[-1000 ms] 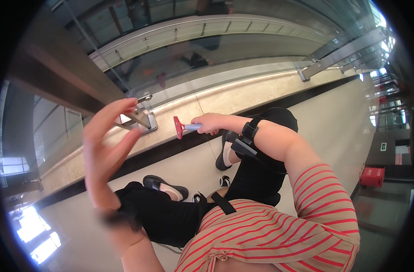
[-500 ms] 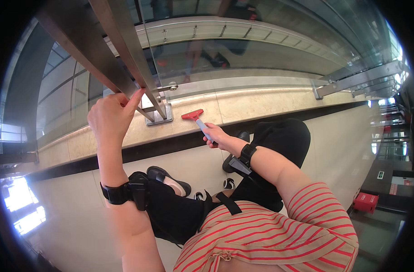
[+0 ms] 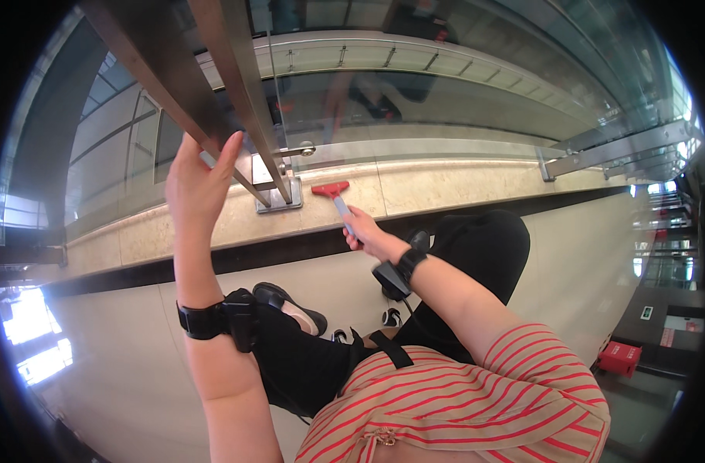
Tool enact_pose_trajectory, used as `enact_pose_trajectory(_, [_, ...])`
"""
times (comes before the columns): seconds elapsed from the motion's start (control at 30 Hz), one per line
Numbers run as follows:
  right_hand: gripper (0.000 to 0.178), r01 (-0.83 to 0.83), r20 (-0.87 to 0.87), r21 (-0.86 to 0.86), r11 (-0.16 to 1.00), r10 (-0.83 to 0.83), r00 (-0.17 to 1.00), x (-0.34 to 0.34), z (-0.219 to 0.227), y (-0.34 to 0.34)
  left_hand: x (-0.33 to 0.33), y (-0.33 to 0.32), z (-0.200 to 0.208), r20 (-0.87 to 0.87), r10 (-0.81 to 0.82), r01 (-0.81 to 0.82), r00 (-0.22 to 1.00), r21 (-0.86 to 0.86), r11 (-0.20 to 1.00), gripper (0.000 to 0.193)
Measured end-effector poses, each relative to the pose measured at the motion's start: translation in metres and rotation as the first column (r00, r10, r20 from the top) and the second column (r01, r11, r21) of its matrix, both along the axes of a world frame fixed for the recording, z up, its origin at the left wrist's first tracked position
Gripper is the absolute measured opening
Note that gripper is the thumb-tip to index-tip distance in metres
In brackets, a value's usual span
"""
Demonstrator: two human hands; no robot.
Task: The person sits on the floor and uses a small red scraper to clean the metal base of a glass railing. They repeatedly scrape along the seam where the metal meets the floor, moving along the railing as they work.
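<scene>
My left hand (image 3: 196, 181) is at the lower part of a brushed metal railing post (image 3: 163, 77) made of two flat bars. Its thumb lies across the near side of the left bar, and the other fingers pass behind it, partly hidden. My right hand (image 3: 365, 234) is closed round the grey handle of a scraper with a wide red head (image 3: 331, 188). That head is over the beige stone ledge (image 3: 360, 193), just right of the post's metal base plate (image 3: 279, 197); whether it touches the stone I cannot tell.
A clear glass panel (image 3: 445, 116) rises behind the ledge, held by a round metal clamp (image 3: 307, 149) beside the post. Another metal post (image 3: 591, 160) stands further right. My bent knees in black trousers (image 3: 483, 255) are close to the ledge. A red box (image 3: 619, 358) is far right.
The view has shifted slightly. My left hand has moved up a little along the post, its fingers straighter. My right hand still holds the scraper near the base plate, with its wrist turned slightly.
</scene>
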State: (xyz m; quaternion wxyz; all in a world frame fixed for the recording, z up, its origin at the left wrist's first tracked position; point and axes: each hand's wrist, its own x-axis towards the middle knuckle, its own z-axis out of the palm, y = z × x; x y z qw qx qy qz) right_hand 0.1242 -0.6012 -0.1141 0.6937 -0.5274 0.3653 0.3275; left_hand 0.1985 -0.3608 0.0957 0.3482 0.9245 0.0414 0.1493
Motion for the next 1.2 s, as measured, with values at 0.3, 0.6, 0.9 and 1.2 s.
enact_pose_trajectory(0.3, [0.039, -0.013, 0.026, 0.003, 1.0, 0.013, 1.0, 0.036, -0.011, 0.017, 0.028, -0.005, -0.035, 0.193, -0.07, 0.147, 0.979, -0.421, 0.895, 0.03])
enact_pose_trajectory(0.6, [0.038, 0.009, 0.003, -0.073, 0.997, -0.009, 1.0, -0.049, -0.007, 0.028, 0.03, -0.015, -0.043, 0.164, -0.059, 0.152, 0.985, -0.647, 0.747, 0.019])
enact_pose_trajectory(0.9, [0.054, 0.14, 0.05, 0.0, 0.99, -0.14, 0.989, -0.003, -0.002, 0.04, 0.03, -0.017, -0.042, 0.257, -0.044, 0.197, 0.965, -0.608, 0.769, 0.015])
enact_pose_trajectory(1.2, [0.053, -0.021, 0.211, -0.108, 0.994, 0.043, 0.976, -0.022, -0.001, 0.035, 0.035, -0.021, -0.048, 0.317, -0.029, 0.242, 0.948, -0.658, 0.713, 0.014])
